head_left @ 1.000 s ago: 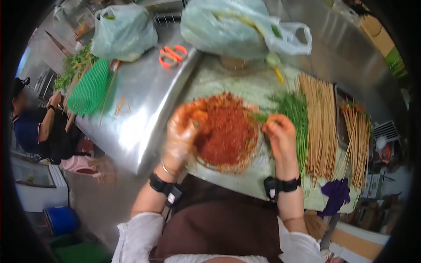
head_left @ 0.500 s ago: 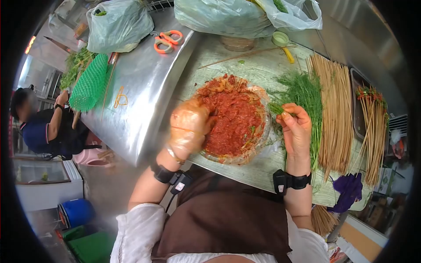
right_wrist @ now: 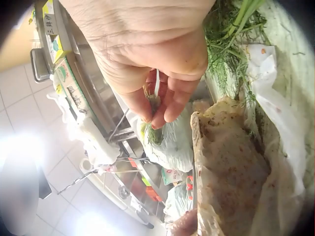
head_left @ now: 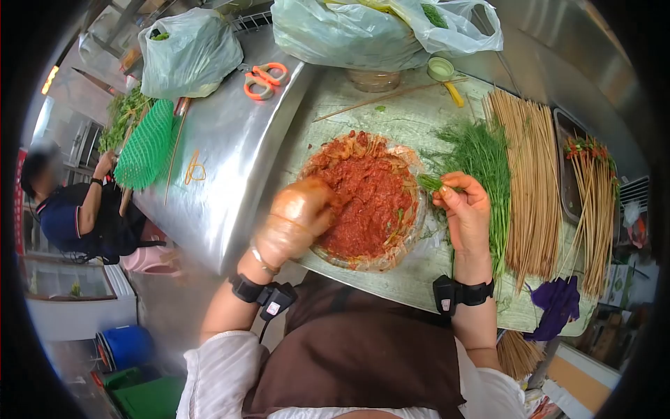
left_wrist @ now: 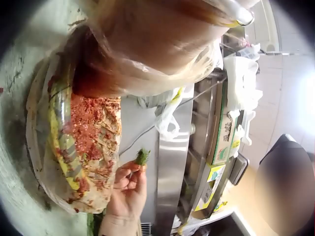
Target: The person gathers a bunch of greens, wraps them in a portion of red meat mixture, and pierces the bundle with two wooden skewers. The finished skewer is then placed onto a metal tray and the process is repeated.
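A bowl [head_left: 412, 241] lined with clear plastic holds chunky red paste [head_left: 370, 202]. My left hand [head_left: 296, 216], in a clear plastic glove smeared with red, is over the bowl's left side, back of the hand upward. Its fingertips are hidden against the paste, and I cannot tell whether they hold anything. At the bowl's right edge my bare right hand [head_left: 466, 216] pinches a small folded bundle of dill [head_left: 431, 183] between thumb and fingers. The dill [right_wrist: 155, 135] sticks out past the fingertips in the right wrist view.
Loose dill [head_left: 481, 167] lies right of the bowl, beside rows of bamboo skewers [head_left: 523, 188]. Farther right, a dark tray [head_left: 565, 174] bears filled skewers [head_left: 593, 202]. Plastic bags [head_left: 349, 35] and orange scissors [head_left: 265, 80] are at the back. Another person [head_left: 66, 209] is at far left.
My left hand has turned from fingers raised at the bowl's left rim to back upward over the paste. The right hand, still pinching the dill, has drawn slightly away from the bowl.
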Demonstrator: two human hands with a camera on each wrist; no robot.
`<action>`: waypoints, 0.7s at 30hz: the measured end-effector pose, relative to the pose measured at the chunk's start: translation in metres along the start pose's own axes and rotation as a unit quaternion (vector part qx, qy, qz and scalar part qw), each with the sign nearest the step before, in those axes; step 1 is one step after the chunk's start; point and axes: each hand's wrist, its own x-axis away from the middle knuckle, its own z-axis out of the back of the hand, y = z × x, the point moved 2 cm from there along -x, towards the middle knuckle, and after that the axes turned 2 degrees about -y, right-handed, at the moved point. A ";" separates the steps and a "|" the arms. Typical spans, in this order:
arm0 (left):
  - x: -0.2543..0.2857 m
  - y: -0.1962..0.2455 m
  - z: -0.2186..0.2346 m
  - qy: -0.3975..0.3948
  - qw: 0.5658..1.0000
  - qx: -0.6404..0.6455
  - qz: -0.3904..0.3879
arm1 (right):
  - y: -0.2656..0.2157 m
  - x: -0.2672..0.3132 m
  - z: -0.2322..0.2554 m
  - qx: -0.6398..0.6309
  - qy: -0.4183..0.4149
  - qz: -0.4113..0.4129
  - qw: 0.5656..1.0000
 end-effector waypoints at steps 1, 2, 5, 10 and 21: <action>0.003 -0.005 0.000 0.015 0.997 0.069 0.006 | 0.001 0.001 0.000 0.002 0.000 -0.001 1.000; 0.005 0.007 0.009 0.026 0.969 0.208 0.129 | 0.001 0.002 0.000 0.002 0.000 -0.002 1.000; 0.011 0.001 0.008 0.068 0.772 0.572 0.268 | 0.002 0.000 -0.001 0.001 0.004 -0.009 1.000; 0.008 -0.006 -0.009 0.105 0.649 0.735 0.169 | 0.002 0.001 -0.001 -0.004 0.017 -0.011 1.000; -0.009 0.019 -0.014 0.140 0.754 0.609 0.203 | 0.006 0.002 -0.002 0.043 -0.017 -0.018 0.999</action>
